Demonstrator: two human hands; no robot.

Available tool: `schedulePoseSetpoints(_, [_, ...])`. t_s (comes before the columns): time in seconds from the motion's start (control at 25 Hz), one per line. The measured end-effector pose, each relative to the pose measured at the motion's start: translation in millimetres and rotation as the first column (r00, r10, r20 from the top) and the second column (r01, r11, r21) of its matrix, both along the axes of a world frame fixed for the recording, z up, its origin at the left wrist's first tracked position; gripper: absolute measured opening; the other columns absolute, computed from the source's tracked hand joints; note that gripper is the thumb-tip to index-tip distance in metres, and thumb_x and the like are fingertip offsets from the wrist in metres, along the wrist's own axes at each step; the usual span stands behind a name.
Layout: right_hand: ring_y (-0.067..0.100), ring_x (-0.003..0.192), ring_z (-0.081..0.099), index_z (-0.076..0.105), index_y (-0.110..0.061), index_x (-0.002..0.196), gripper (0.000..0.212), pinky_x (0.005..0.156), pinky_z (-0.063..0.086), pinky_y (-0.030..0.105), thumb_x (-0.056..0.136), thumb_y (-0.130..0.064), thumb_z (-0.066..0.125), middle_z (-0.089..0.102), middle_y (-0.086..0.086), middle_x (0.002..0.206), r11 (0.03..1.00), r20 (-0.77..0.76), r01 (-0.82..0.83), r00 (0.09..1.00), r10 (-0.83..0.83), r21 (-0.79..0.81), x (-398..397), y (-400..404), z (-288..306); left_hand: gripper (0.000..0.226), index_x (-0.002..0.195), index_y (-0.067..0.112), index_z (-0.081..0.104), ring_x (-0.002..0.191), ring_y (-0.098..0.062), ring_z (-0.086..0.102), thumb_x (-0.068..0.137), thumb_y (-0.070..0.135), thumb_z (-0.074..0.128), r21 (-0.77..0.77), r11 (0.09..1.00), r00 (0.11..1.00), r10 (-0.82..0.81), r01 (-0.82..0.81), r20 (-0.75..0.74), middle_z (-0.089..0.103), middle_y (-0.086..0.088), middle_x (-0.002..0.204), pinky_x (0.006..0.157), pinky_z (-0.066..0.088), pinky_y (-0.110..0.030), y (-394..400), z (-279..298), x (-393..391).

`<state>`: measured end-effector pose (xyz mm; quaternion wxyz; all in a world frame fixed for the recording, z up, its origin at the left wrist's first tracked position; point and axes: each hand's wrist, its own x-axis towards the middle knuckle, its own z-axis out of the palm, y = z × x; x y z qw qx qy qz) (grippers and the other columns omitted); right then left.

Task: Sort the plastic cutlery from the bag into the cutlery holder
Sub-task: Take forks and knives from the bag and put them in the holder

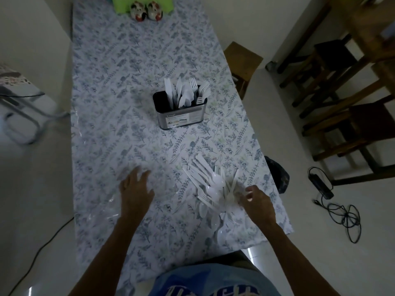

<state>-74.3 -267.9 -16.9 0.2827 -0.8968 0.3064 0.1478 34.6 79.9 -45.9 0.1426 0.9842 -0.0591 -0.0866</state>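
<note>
A metal cutlery holder [181,115] stands mid-table with white plastic knives, spoons and forks upright in it. A loose pile of white plastic cutlery [210,184] lies on the near right of the floral tablecloth. My right hand [257,202] is at the pile's right edge, fingers curled and pinching a piece of the cutlery. My left hand [134,188] hovers over the cloth to the left of the pile, fingers spread and holding nothing. A clear plastic bag [111,202] lies flat near my left hand.
Two small ceramic figures [146,10] and a green item [142,3] sit at the table's far end. A wooden stool [242,60] stands at the right edge, wooden chairs [346,103] and a cable [342,212] on the floor farther right.
</note>
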Motion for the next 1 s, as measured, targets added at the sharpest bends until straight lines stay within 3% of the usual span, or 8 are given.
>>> schedulePoseSetpoints(0.16, [0.025, 0.093, 0.063, 0.058, -0.015, 0.119, 0.031, 0.073, 0.058, 0.036, 0.095, -0.033, 0.064, 0.062, 0.011, 0.111, 0.965, 0.132, -0.257, 0.956, 0.261, -0.044, 39, 9, -5, 0.082, 0.147, 0.02, 0.042, 0.119, -0.025, 0.058, 0.079, 0.04, 0.082, -0.322, 0.946, 0.968, -0.036, -0.048, -0.249, 0.045, -0.013, 0.145, 0.097, 0.051, -0.036, -93, 33, -41])
schedulePoseSetpoints(0.28, [0.027, 0.105, 0.059, 0.051, -0.019, 0.129, 0.042, 0.079, 0.056, 0.038, 0.094, -0.039, 0.061, 0.056, 0.011, 0.118, 0.904, 0.139, -0.422, 0.893, 0.428, -0.072, 75, 24, -12, 0.131, 0.158, 0.039, 0.004, 0.137, -0.035, 0.04, 0.058, 0.068, 0.083, -0.251, 0.967, 0.914, -0.072, -0.033, -0.398, 0.017, -0.012, 0.159, 0.1, 0.053, -0.048, -148, 26, -101])
schedulePoseSetpoints(0.44, [0.032, 0.113, 0.056, 0.036, -0.02, 0.144, 0.06, 0.082, 0.054, 0.045, 0.093, -0.04, 0.061, 0.053, 0.013, 0.126, 0.814, 0.03, -0.576, 0.815, 0.579, -0.072, 91, 34, -20, 0.14, 0.148, 0.045, -0.034, 0.151, -0.039, -0.024, 0.056, 0.091, 0.06, 0.01, 0.978, 0.917, -0.19, 0.207, -0.351, -0.037, -0.008, 0.161, 0.114, 0.006, -0.07, -171, -1, -138])
schedulePoseSetpoints(0.52, [0.03, 0.105, 0.061, 0.031, -0.023, 0.147, 0.06, 0.078, 0.054, 0.042, 0.094, -0.036, 0.058, 0.06, 0.012, 0.117, 0.787, 0.067, -0.616, 0.784, 0.617, -0.032, 81, 32, -25, 0.136, 0.152, 0.042, -0.027, 0.151, -0.038, -0.025, 0.059, 0.089, 0.06, 0.068, 0.969, 0.939, -0.213, 0.239, -0.271, -0.033, -0.012, 0.163, 0.115, 0.0, -0.071, -171, -10, -130])
schedulePoseSetpoints(0.64, [0.028, 0.098, 0.067, 0.037, -0.024, 0.145, 0.052, 0.079, 0.054, 0.04, 0.098, -0.037, 0.053, 0.069, 0.008, 0.106, 0.795, 0.106, -0.606, 0.791, 0.602, 0.004, 64, 19, -22, 0.126, 0.158, 0.034, -0.002, 0.155, -0.04, 0.006, 0.065, 0.079, 0.07, 0.025, 0.988, 0.959, -0.144, 0.155, -0.245, -0.002, -0.015, 0.169, 0.117, 0.023, -0.063, -173, -16, -111])
schedulePoseSetpoints(0.8, [0.022, 0.084, 0.069, 0.053, -0.022, 0.121, 0.026, 0.067, 0.05, 0.031, 0.098, -0.034, 0.054, 0.071, 0.0, 0.094, 0.799, 0.139, -0.6, 0.795, 0.591, 0.034, 55, 2, -14, 0.108, 0.138, 0.021, 0.041, 0.127, -0.044, 0.055, 0.053, 0.074, 0.08, -0.08, 0.997, 0.985, -0.01, -0.004, -0.17, 0.049, -0.021, 0.148, 0.092, 0.054, -0.054, -174, -23, -91])
schedulePoseSetpoints(0.92, [0.01, 0.066, 0.063, 0.055, -0.027, 0.094, 0.007, 0.054, 0.044, 0.021, 0.095, -0.033, 0.058, 0.065, -0.008, 0.081, 0.824, 0.197, -0.525, 0.849, 0.49, 0.212, 52, -4, -7, 0.103, 0.137, 0.011, 0.042, 0.117, -0.044, 0.061, 0.062, 0.077, 0.067, -0.121, 0.991, 0.992, 0.047, -0.062, -0.119, 0.055, -0.027, 0.139, 0.087, 0.059, -0.052, -176, -20, -72])
schedulePoseSetpoints(1.0, [0.003, 0.06, 0.054, 0.051, -0.03, 0.076, 0.02, 0.051, 0.04, 0.017, 0.09, -0.033, 0.065, 0.059, -0.008, 0.073, 0.842, 0.248, -0.472, 0.876, 0.413, 0.263, 53, -6, -6, 0.096, 0.139, 0.012, 0.045, 0.122, -0.044, 0.057, 0.068, 0.074, 0.062, -0.112, 0.991, 0.996, 0.067, -0.073, -0.056, 0.05, -0.026, 0.143, 0.09, 0.057, -0.055, -174, -19, -69])
